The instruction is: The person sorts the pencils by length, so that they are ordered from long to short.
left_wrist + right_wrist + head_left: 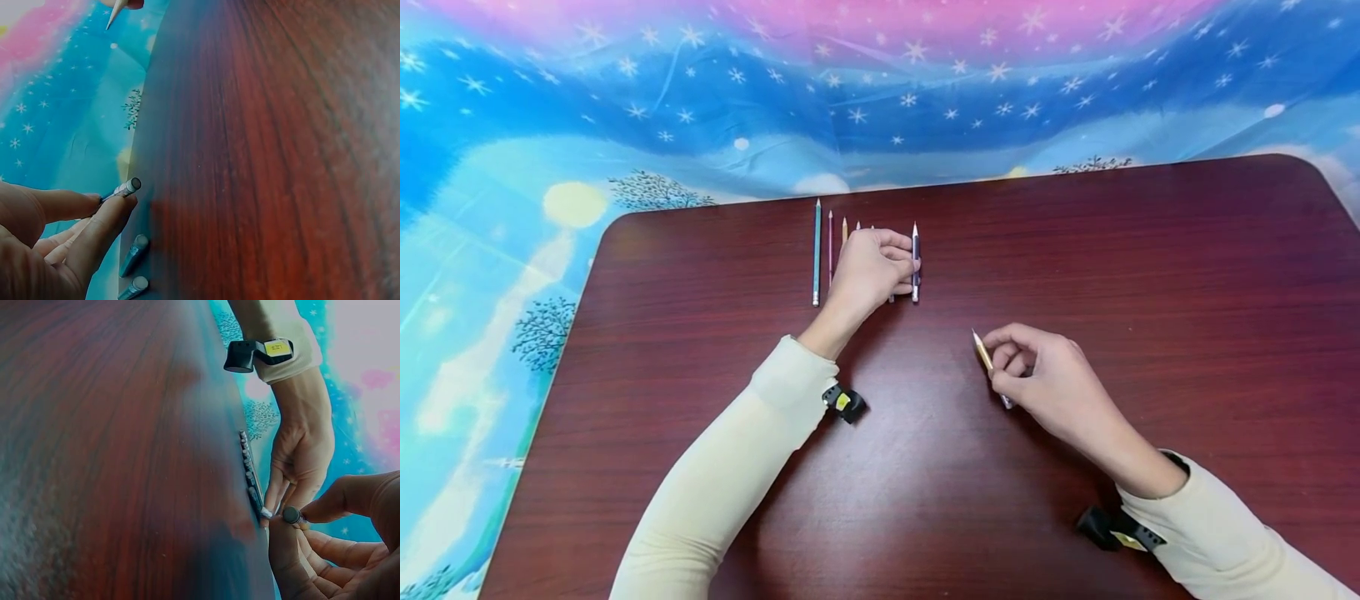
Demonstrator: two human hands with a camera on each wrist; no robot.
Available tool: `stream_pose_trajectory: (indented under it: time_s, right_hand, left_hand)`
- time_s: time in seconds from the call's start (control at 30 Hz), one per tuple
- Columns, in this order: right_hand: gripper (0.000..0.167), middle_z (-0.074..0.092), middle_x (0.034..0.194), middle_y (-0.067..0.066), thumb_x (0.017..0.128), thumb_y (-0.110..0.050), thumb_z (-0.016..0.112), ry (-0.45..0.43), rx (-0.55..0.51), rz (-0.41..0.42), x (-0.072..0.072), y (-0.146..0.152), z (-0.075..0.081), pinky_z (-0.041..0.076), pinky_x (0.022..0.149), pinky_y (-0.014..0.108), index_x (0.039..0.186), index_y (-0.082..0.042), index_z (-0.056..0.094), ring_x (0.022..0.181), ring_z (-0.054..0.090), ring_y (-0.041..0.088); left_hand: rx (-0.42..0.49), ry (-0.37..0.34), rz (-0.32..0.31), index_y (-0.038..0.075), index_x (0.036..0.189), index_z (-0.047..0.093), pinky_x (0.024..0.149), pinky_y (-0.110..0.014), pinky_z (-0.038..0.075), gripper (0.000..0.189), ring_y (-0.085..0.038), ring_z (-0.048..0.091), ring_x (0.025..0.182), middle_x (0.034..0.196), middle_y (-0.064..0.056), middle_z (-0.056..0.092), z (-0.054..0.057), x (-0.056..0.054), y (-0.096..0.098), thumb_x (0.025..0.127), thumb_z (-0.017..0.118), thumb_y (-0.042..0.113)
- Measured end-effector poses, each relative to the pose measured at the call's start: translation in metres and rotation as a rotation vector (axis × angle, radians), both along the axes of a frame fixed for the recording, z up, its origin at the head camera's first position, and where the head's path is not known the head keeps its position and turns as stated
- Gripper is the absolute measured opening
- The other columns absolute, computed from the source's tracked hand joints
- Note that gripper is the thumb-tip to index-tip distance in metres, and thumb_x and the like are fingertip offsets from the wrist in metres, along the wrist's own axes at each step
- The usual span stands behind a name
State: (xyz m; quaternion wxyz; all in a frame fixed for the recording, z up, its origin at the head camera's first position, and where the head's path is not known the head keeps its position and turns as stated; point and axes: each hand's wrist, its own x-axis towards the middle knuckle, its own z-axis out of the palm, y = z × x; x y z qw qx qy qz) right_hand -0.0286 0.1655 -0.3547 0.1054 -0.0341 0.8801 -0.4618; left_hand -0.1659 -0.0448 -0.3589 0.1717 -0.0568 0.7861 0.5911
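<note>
My left hand [871,265] pinches a dark blue pencil [915,242] at the right end of a row of pencils, with its sharpened tip pointing to the far edge. In the left wrist view its eraser end [133,184] shows between thumb and finger. Nearer to me and to the right, my right hand [1045,375] holds a gold pencil [982,351] between thumb and fingers, tip slanting up and left. Left of my left hand lie a teal pencil [817,250], a purplish pencil [831,242] and a yellow pencil [845,225]. That hand partly hides several others.
The row lies near the far edge of the dark red wooden table [1150,275]. Behind it hangs a blue and pink cloth [880,92] with snowflakes. A black wrist camera [848,404] sits at my left cuff, another wrist camera [1099,528] at my right.
</note>
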Motion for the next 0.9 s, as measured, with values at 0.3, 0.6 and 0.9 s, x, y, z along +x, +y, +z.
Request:
stream_pose_trajectory:
  time_s: [0.3,0.6,0.9]
  right_hand:
    - [0.034,0.069,0.088,0.004,0.083,0.004,0.067,0.003,0.008,-0.001,-0.001,0.001,-0.001,0.046,0.061,0.018,0.117,-0.001,0.070,0.068,0.061,0.002]
    - [0.035,0.068,0.088,0.003,0.083,0.004,0.067,0.005,0.007,0.000,-0.001,0.002,-0.003,0.045,0.061,0.018,0.117,-0.001,0.070,0.067,0.061,0.001]
    - [0.034,0.069,0.088,0.004,0.084,0.004,0.067,0.012,0.002,0.006,-0.002,0.002,-0.005,0.046,0.061,0.018,0.118,-0.001,0.070,0.067,0.061,0.001]
  left_hand:
    - [-0.067,0.015,-0.001,0.000,0.117,0.071,0.069,-0.027,0.065,0.025,-0.021,0.078,0.084,0.102,-0.013,0.078,-0.004,-0.005,0.004,0.092,0.077,0.000]
    - [-0.133,0.039,0.008,0.001,0.110,0.071,0.066,-0.026,0.064,0.021,-0.018,0.078,0.081,0.095,-0.010,0.078,-0.005,-0.005,0.011,0.091,0.079,-0.001]
    - [-0.215,0.037,0.008,0.003,0.111,0.070,0.066,-0.024,0.063,0.020,-0.017,0.078,0.080,0.096,-0.008,0.076,-0.003,-0.007,0.013,0.092,0.078,0.003]
